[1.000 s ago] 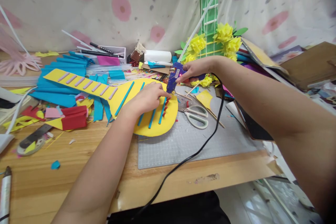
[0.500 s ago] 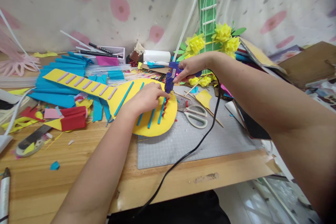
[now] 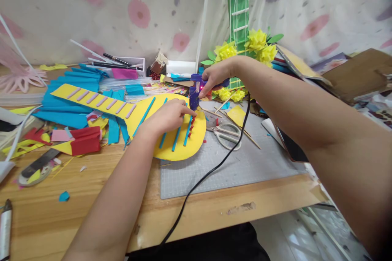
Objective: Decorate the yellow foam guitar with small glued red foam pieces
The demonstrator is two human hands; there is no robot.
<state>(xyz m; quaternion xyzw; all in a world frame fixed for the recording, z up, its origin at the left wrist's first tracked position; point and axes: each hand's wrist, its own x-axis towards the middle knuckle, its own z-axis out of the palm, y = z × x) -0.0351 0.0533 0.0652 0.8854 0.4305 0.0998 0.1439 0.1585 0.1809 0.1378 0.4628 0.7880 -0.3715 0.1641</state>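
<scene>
My right hand [image 3: 214, 76] is wrapped round a blue hot glue gun [image 3: 194, 91], whose nozzle points down over the yellow guitar-shaped cutout [image 3: 197, 140]. A small light glows on the gun, and a long glue stick [image 3: 203, 20] rises from its back. My left hand [image 3: 169, 116] rests on the cutout with its index finger stretched out beside the nozzle. The fingertip is near small red pieces [image 3: 190, 129] in a row next to a blue strip [image 3: 188, 132]. Whether the nozzle touches the cutout, I cannot tell. Lilac strips [image 3: 92, 98] cross the cutout's long neck.
Scissors [image 3: 228, 136] and thin sticks lie on the grey cutting mat [image 3: 214, 179]. The gun's black cord [image 3: 200, 181] runs across the mat and over the table's front edge. Blue crepe paper [image 3: 61, 108], coloured scraps and yellow paper flowers [image 3: 256, 40] crowd the back.
My right hand has moved slightly left with the glue gun, which now stands more upright. My left hand stays on the cutout, almost unmoved.
</scene>
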